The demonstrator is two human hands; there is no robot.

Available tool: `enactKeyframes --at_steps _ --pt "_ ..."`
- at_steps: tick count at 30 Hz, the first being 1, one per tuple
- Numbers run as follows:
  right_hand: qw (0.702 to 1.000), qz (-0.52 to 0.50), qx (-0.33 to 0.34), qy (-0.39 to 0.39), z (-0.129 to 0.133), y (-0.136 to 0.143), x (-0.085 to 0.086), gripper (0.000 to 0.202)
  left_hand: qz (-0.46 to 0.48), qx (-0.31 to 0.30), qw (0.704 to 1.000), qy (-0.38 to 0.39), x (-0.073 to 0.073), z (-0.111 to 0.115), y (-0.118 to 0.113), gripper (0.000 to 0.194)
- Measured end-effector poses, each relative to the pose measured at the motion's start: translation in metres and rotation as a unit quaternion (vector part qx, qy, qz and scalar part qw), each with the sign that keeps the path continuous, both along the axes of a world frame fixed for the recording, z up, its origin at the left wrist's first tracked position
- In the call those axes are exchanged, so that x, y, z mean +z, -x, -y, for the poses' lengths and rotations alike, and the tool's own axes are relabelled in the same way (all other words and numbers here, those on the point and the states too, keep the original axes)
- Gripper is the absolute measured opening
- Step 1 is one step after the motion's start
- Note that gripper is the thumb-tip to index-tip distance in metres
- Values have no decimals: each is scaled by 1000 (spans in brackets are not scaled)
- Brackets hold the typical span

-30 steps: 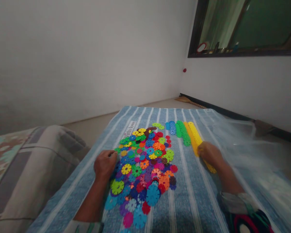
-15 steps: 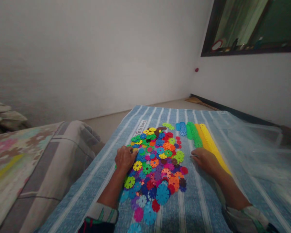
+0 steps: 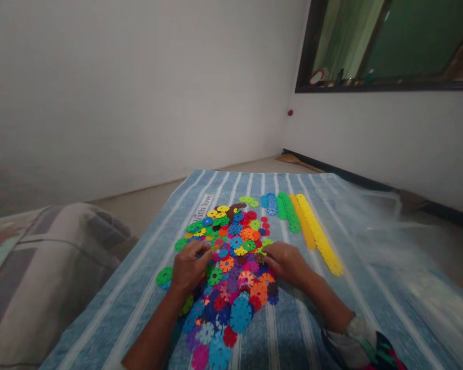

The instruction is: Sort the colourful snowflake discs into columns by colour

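Observation:
A heap of many-coloured notched plastic discs (image 3: 234, 272) lies on a blue striped cloth (image 3: 139, 288). My left hand (image 3: 192, 267) is at the heap's left side, fingers curled together over the discs; what it grips, if anything, is hidden. My right hand (image 3: 287, 261) reaches the heap's right side, its fingertips pinched at lime green discs, too small to make out what is between them. Beyond my right hand lie overlapping rows: a long yellow row (image 3: 320, 234), an orange row (image 3: 303, 222), a green row (image 3: 291, 218) and a short blue row (image 3: 271, 204). A few lime discs (image 3: 249, 201) lie at the back.
At the right stands a clear plastic container (image 3: 381, 205), with a blurred transparent bag or lid nearer. A grey and white cloth bundle (image 3: 73, 246) is at the left. Behind are a white wall (image 3: 139, 92) and a dark-framed window (image 3: 409, 46).
My right hand has moved left from the cloth onto the heap's right edge. My left hand has shifted slightly toward the heap. A green disc now lies apart at the left. The view has turned right.

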State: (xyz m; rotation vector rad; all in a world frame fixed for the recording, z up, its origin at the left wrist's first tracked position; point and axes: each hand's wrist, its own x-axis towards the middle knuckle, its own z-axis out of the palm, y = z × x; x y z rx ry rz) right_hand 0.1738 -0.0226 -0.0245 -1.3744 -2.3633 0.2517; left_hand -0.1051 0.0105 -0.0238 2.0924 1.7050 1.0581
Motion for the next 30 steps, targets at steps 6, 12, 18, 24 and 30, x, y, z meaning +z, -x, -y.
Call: enactKeyframes --at_steps 6,12,18,24,30 --pt "996 -56 50 -37 13 24 10 20 91 -175 979 50 9 33 -48 26" --pt "996 -18 74 -38 13 26 13 23 103 -199 973 53 11 43 -61 23" --pt "994 93 -26 44 3 -25 36 21 96 -164 982 18 5 38 -55 23" --pt "935 199 -265 122 -6 -98 43 26 60 -163 985 2 -2 36 -52 24" --pt "927 205 -279 148 -11 -109 29 28 33 -161 986 4 -4 36 -53 25"
